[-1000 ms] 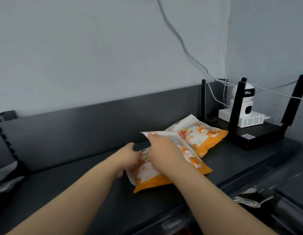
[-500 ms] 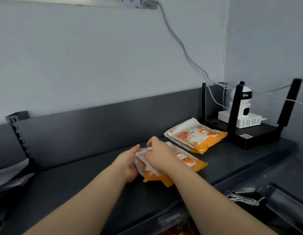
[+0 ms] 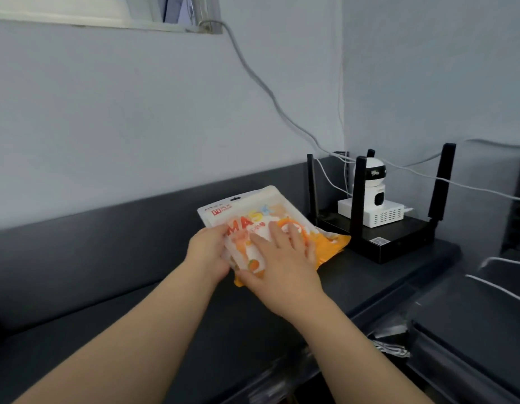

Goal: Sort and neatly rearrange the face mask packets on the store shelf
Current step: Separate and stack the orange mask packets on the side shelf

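A stack of orange-and-white face mask packets (image 3: 253,212) lies on the dark shelf (image 3: 136,330) right of its middle, printed side up with "MASK" showing. My left hand (image 3: 209,252) grips the stack's left edge. My right hand (image 3: 282,260) lies flat on top with fingers spread, covering the lower packets. An orange corner (image 3: 334,243) sticks out on the right, close to the router. How many packets are in the stack is hidden by my hands.
A black router (image 3: 378,240) with upright antennas stands at the shelf's right end, with a white camera (image 3: 372,185) on a white box on top. Grey cables (image 3: 267,91) run down the wall to it. Behind the shelf rises a dark back panel (image 3: 107,228).
The packet that I held has moved right onto the far packet, so both piles are now one stack. My right hand has flattened on top. The view has tilted upward.
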